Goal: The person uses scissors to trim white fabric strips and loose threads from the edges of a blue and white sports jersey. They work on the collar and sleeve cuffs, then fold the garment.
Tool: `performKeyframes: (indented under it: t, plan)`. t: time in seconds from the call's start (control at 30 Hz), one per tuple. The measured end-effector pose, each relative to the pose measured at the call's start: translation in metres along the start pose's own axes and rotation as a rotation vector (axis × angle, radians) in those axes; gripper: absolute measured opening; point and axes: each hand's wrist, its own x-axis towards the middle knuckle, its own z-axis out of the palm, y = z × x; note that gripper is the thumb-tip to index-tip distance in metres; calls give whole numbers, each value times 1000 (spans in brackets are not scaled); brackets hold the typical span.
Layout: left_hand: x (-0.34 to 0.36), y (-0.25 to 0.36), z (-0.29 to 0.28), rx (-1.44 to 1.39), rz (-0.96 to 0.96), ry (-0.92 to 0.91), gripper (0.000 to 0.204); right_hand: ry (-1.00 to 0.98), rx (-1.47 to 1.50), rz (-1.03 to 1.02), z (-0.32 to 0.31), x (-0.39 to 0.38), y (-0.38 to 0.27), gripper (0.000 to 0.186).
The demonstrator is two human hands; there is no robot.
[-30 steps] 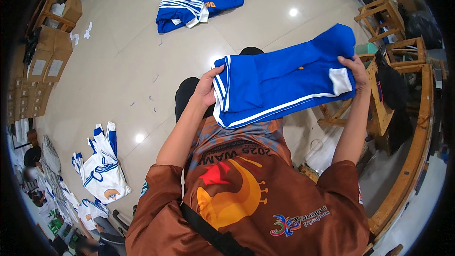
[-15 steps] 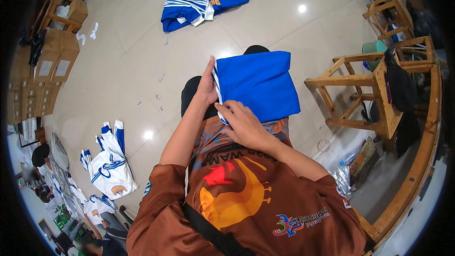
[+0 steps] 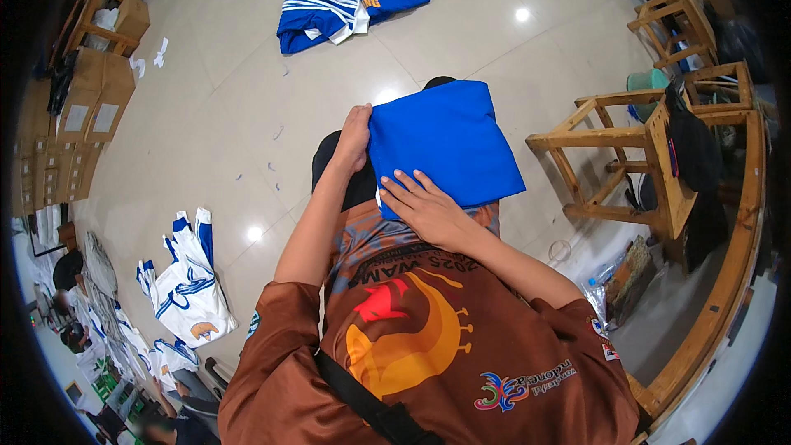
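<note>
A folded blue garment (image 3: pixel 441 144) lies across my lap, its plain blue side up. My left hand (image 3: pixel 355 138) grips it along the left edge near the upper corner, with the fingertips partly hidden. My right hand (image 3: pixel 428 210) rests flat on its lower part near the lower left corner, fingers stretched and a little apart. A small bit of white trim shows beside the right fingertips.
Blue and white garments (image 3: pixel 358 4) lie on the tiled floor ahead. A white and blue jersey (image 3: pixel 194 292) is spread at the left, and cardboard boxes (image 3: pixel 95 99) are stacked beyond. Wooden stools (image 3: pixel 610 140) stand on the right. Another person (image 3: pixel 169 433) sits at lower left.
The white-striped left edge has gone out of sight, and the blue cloth has turned slightly. My left fingers have closed on its edge. My right hand has flattened onto the cloth.
</note>
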Motion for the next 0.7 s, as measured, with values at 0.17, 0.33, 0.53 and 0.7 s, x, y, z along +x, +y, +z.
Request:
performKeyframes:
  t: [0.17,0.33,0.53,0.7]
  plan:
    - [4,-11,-6,79,-15,-34,37,-12,-39,19,2,-3,2,54]
    - [10,-9,-20,-90,-85,-168,37,14,-176,55,-8,-3,-2,53]
    - [-14,26,-28,-431,-125,-431,31,242,-23,115,-25,-10,-1,50]
    - [-74,71,-21,-639,52,-475,38,596,283,284,-96,-29,-13,48]
